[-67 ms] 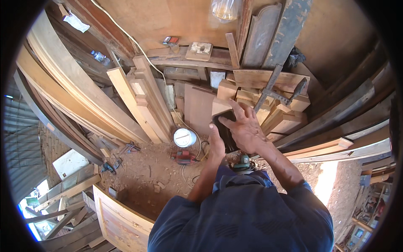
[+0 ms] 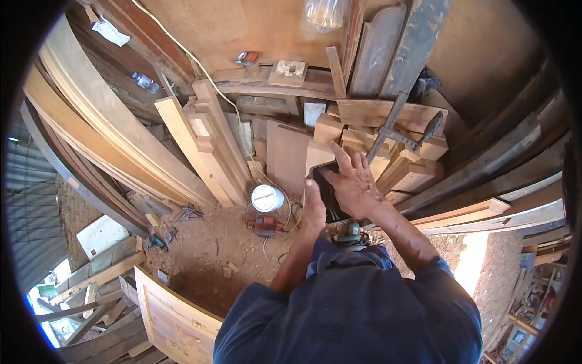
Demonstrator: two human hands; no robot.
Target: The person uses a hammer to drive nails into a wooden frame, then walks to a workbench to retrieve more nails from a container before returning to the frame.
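A dark, flat, rectangular device that looks like a smartphone (image 2: 328, 195) is held in front of my body. My left hand (image 2: 313, 209) grips it from the left, the thumb up along its edge; the rest of those fingers are hidden behind it. Over its right side lies my right hand (image 2: 359, 191), fingers apart, with a fingertip at the dark face. Whether that fingertip presses the face, I cannot tell. Beyond the hands stand stacked wooden blocks (image 2: 328, 129) and a metal bar clamp (image 2: 388, 130).
A white lidded bucket (image 2: 267, 199), a red power tool (image 2: 265, 227) and a green power tool (image 2: 353, 235) stand on the shaving-strewn floor (image 2: 212, 242). Long boards (image 2: 115, 121) lean at the left, more planks (image 2: 485, 176) at the right. A wooden panel (image 2: 176, 309) stands lower left.
The phone has tilted a little, its top edge shifting slightly right and down. My right fingers have moved slightly over it; my left hand keeps its grip.
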